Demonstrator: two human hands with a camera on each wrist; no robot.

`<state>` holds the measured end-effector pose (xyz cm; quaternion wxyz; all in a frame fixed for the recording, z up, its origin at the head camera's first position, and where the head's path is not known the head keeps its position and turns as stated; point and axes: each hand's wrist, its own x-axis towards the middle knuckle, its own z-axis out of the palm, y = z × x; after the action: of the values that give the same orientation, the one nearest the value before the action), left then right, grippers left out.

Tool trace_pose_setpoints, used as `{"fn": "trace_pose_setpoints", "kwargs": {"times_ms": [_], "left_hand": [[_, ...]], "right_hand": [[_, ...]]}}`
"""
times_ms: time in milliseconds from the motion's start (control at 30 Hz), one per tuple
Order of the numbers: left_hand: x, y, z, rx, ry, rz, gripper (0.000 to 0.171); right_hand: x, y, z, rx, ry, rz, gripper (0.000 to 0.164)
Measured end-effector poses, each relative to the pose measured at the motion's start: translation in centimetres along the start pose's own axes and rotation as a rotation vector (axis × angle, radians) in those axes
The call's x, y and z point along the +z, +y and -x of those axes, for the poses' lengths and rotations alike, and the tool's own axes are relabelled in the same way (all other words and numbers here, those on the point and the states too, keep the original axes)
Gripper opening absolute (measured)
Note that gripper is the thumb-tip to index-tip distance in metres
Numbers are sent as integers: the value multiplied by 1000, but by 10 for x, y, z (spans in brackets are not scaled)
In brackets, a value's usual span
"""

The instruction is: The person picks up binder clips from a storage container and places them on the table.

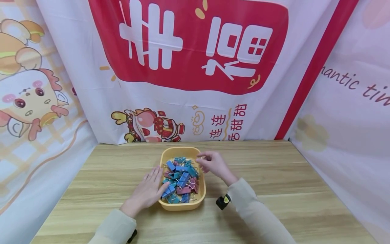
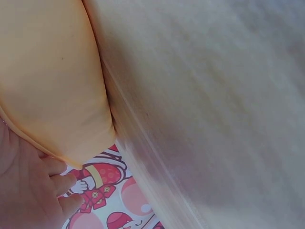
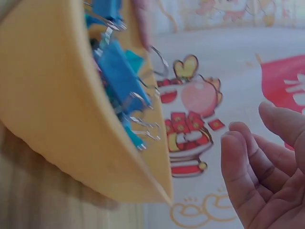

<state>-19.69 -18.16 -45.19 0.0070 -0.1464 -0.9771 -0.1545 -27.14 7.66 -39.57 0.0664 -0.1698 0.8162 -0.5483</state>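
A yellow plastic bin (image 1: pixel 182 206) holds a heap of binder clips (image 1: pixel 183 179) in blue, teal and pink, with silver wire handles. My left hand (image 1: pixel 145 191) holds the bin's left wall, fingers along the outside and thumb over the rim above the clips. In the left wrist view, those fingers (image 2: pixel 62 183) show beside the wall. My right hand (image 1: pixel 213 164) is at the far right corner of the bin, its fingertips over the rim. The right wrist view shows this hand (image 3: pixel 271 167) with loosely bent fingers and nothing between them and the thumb.
The bin stands on a wood-grain table (image 1: pixel 259 162). Behind the table hangs a white and red printed cloth (image 1: pixel 189 51), with more printed cloth on both sides. A small black object (image 1: pixel 223 202) is at the right sleeve's cuff.
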Motion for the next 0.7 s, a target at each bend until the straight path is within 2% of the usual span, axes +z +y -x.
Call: {"fn": "trace_pose_setpoints", "kwargs": {"times_ms": [333, 533, 700], "left_hand": [[-1, 2, 0, -2, 0, 2, 71], [-2, 2, 0, 6, 1, -3, 72], [-2, 2, 1, 5, 0, -3, 71]], "right_hand": [[24, 9, 10, -34, -130, 86, 34], [35, 12, 13, -5, -192, 101, 33], [43, 16, 14, 6, -239, 180, 33]]}}
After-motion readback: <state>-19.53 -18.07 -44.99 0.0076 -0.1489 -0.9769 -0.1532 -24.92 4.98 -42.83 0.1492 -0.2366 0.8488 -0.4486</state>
